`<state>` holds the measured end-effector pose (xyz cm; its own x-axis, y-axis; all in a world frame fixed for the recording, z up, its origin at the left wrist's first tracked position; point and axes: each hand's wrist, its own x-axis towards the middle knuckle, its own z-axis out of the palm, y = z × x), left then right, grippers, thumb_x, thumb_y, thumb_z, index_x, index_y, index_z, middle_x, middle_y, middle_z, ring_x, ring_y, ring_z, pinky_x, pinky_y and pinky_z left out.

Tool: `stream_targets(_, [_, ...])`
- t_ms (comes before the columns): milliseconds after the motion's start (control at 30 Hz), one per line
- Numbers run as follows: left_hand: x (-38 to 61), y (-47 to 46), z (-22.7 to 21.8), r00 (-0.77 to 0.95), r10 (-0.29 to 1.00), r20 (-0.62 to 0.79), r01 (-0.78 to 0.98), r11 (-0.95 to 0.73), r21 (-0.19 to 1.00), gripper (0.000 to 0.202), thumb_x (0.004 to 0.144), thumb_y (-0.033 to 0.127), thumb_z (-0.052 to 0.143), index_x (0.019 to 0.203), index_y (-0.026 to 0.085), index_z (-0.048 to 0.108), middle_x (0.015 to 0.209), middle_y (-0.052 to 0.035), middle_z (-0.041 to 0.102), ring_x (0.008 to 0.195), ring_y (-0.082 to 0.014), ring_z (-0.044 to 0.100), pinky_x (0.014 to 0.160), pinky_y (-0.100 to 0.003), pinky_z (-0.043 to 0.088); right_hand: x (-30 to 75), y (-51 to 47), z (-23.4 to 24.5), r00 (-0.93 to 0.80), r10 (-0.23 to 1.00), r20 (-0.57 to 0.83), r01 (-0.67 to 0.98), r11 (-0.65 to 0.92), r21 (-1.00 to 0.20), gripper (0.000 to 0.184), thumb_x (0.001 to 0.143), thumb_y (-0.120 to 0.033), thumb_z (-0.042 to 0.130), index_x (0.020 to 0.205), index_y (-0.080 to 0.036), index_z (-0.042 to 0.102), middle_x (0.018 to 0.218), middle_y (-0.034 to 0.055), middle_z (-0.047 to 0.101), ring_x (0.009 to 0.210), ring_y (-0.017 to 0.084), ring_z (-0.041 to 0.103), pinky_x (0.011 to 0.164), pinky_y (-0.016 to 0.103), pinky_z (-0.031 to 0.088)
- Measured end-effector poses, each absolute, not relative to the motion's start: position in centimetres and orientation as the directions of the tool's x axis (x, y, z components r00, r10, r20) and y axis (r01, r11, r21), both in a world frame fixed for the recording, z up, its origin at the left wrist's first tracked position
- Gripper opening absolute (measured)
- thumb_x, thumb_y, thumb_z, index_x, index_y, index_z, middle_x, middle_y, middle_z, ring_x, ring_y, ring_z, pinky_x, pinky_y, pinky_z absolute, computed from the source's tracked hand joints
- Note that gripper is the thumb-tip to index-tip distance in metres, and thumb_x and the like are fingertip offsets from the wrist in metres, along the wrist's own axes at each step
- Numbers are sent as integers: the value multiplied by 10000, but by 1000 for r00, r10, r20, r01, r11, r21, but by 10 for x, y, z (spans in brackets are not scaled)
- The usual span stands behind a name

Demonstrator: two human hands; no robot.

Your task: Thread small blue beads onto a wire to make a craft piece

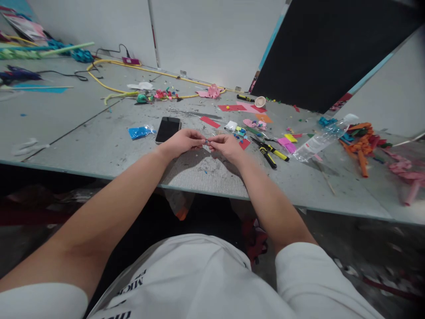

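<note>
Both hands meet over the middle of the grey desk (99,155), fingertips facing each other. Left hand (181,141): fingers curled in, thumb and forefinger pinched narrow. Right hand (226,145): same posture, fingers drawn together to a pinch. Between the two pinches sits a very small dark piece (206,141), gripped from both sides just above the desk surface; too small to tell what it is. Forearms are bare, wrists low, close to the desk. Just beyond the left hand lies a black phone (168,129), screen up and dark, not touched. Left of the phone, a small blue plastic bag (139,132). To the right of the right hand, near but apart from it, pliers with yellow-and-black handles (270,153) lie flat. Beyond them, a clear plastic bag (318,141) and a heap of orange paper strips (360,144). Red, pink and yellow paper scraps (232,107) are scattered behind the hands. A yellow cable (109,88) loops across the far side of the desk. Fine crumbs and flecks cover the surface under the hands.
</note>
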<state>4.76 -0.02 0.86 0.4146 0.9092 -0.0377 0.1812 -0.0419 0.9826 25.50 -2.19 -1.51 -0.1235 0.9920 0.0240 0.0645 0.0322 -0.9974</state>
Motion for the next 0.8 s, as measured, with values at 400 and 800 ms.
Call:
stream_targets(400, [48,-5,15,430,901,-54,203,-39,978,75,872,134,822,809,159,791,676,-26,697,599,-104,574,616,-226,498,253,-17,-20,-152,983,101,231,135,-964,52,814,-258,836,826,-224,797,671,-4,720,638,147,631,614,287,525])
stream_targets(800, [51,2,8,417,902,-111,126,63,990,84,863,80,803,843,148,760,680,-13,684,603,-90,591,591,-205,451,253,-16,-17,-10,992,125,197,125,-972,169,966,-175,698,812,-220,644,825,11,743,701,141,667,602,264,490])
